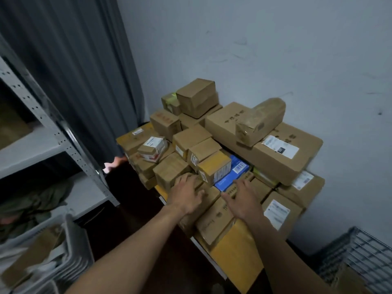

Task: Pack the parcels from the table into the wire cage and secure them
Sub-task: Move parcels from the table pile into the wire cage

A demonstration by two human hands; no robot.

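Observation:
Several brown cardboard parcels are heaped on a small table (235,259) against the wall. A long flat box (273,149) lies at the back right with a taped bundle (261,120) on top. A blue box (230,177) shows in the middle of the pile. My left hand (186,194) rests fingers spread on a small brown box at the front. My right hand (241,200) hovers open over the parcels just right of the blue box. The wire cage (360,251) stands at the lower right, a cardboard box inside it.
A grey metal shelf rack (53,132) stands at the left, with a white plastic crate (70,251) holding cardboard below it. A dark curtain (80,71) hangs behind the rack. The floor between rack and table is dark.

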